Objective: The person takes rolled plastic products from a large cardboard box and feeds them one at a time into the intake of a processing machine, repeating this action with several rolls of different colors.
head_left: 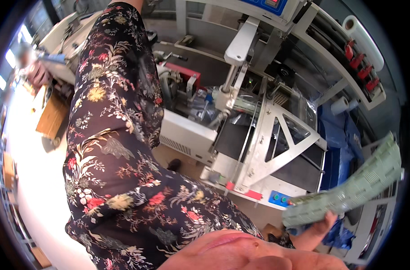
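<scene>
My right hand (328, 223) is at the lower right, under a long pale-green sheet-like piece (349, 186) with a woven-looking pattern. Its fingers grip the lower edge, and the piece slants up to the right with a bend in the middle. Part of that hand is behind the piece. My left arm, in a dark floral sleeve (110, 103), stretches up to the top edge, where the picture cuts off at the wrist; the left hand is out of sight. Between the arms stands a white packing machine (254, 157) with a triangular frame.
A blue panel with green buttons (279, 198) sits on the machine's near corner. A roll of clear film (363, 42) is mounted at the upper right, above blue bags (335, 144). Farther left are a cardboard box (55, 112) and another person (36, 72).
</scene>
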